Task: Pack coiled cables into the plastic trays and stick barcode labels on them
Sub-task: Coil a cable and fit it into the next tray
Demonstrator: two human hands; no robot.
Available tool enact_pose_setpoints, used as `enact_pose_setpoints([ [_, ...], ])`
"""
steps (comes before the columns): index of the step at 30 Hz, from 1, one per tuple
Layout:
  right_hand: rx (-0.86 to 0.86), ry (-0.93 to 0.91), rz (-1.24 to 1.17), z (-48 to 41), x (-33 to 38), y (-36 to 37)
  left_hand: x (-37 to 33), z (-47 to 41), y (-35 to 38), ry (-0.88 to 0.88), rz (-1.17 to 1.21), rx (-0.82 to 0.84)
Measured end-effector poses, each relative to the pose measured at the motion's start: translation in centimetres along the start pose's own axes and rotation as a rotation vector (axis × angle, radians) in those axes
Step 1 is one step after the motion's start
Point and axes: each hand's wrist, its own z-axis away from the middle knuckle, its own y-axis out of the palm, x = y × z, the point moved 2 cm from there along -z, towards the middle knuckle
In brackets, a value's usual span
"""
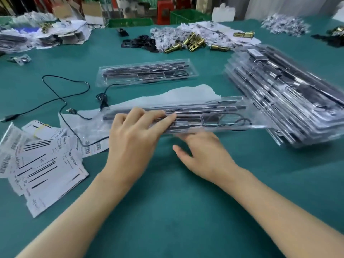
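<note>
Hands meet the clear tray [214,116] at centre frame. The right hand [204,153] has seemingly flat fingers under its near edge, thumb free, gripping nothing. The left hand [134,131] lies on top, fingers straight. Thin moulded plastic like this is probably light, springy and slick, so support from below near the middle suits it better than a pinch at one end. Barcode labels [37,161] lie lower left, a loose cable [65,97] beyond them, and a second tray [147,73] farther back.

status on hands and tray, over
Left hand flat on near tray, right hand under its front edge. Coiled cable inside. Loose cable by its left end.
</note>
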Motion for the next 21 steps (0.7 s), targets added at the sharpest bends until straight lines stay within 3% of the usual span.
enact_pose_setpoints([
  [3, -0.280, -0.116, -0.145, 4.7, 1.4, -1.0, -0.8, 1.4, 0.2, 0.019, 0.040, 0.028],
  [8, -0.506, -0.009, -0.367, 5.7, 2.6, -1.7, -1.5, 1.9, 0.8, 0.058, 0.066, 0.117],
  [10, -0.565, -0.003, -0.350, 4.9, 2.8, -1.9, -1.4, 1.7, 0.8, 0.044, 0.070, 0.167],
  [12, -0.554, 0.035, -0.249, 3.5, 2.7, -1.7, -1.4, 1.4, 0.8, 0.019, 0.097, 0.228],
  [18, -0.241, 0.234, -0.155, 0.4, 1.0, 0.3, -0.6, 1.6, 0.8, -0.029, 0.273, 0.498],
  [21, -0.162, 0.242, -0.038, 0.4, 0.3, 0.8, 0.6, 2.6, -0.2, -0.050, 0.363, 0.515],
])
